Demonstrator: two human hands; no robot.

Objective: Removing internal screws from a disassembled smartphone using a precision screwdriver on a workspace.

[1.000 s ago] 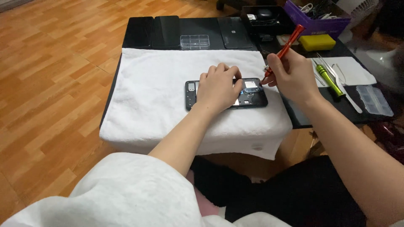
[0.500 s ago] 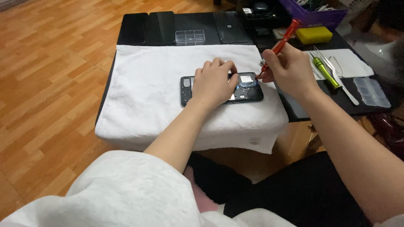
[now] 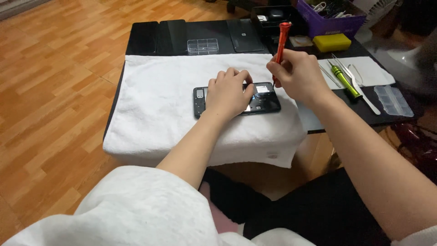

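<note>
An opened black phone (image 3: 268,104) lies face down on a white towel (image 3: 159,100) spread over a low black table (image 3: 150,36). My left hand (image 3: 227,93) rests flat on the phone's middle and presses it down. My right hand (image 3: 296,75) grips a red screwdriver (image 3: 281,41), held almost upright. Its tip points down at the phone's right end, behind my fingers.
Beyond the towel stand a clear compartment box (image 3: 203,46) and a dark phone panel (image 3: 246,35). To the right lie a green screwdriver (image 3: 344,81), tweezers, a yellow block (image 3: 333,42), a purple basket (image 3: 337,23) and a clear parts tray (image 3: 394,100). Wooden floor lies to the left.
The red screwdriver has swung from slanting right to nearly upright over the phone's right end. My left hand stays on the phone.
</note>
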